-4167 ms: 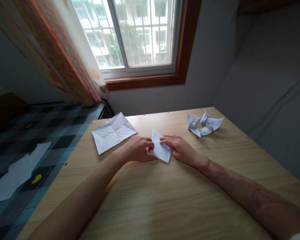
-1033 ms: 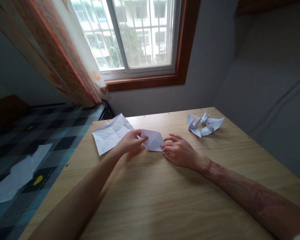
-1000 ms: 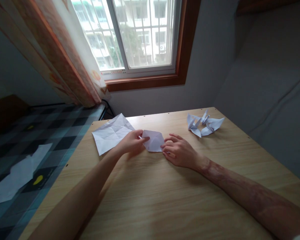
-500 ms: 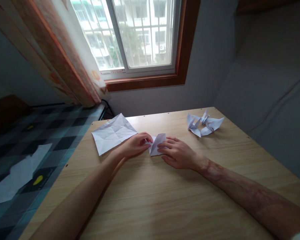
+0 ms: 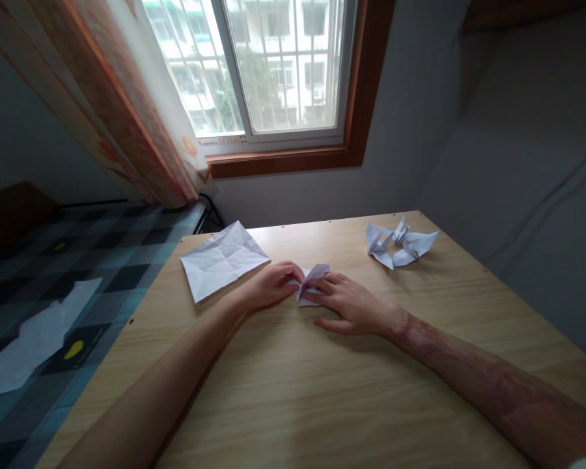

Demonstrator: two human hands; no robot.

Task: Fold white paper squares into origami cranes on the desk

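Observation:
A small white folded paper (image 5: 310,284) lies on the wooden table (image 5: 322,391) between my two hands. My left hand (image 5: 272,286) is curled and pinches its left edge. My right hand (image 5: 352,305) rests on the paper's right side, fingers pressing it flat against the table. Most of the paper is hidden under my fingers.
A creased, unfolded white sheet (image 5: 223,259) lies at the table's far left. Finished folded paper figures (image 5: 399,242) sit at the far right. A checked bedcover with loose paper (image 5: 34,339) is to the left. A window and curtain (image 5: 141,111) stand behind.
The paper was lifted and opened out between my hands a second ago. It is now collapsed narrower and pressed down on the table, with my hands closer together.

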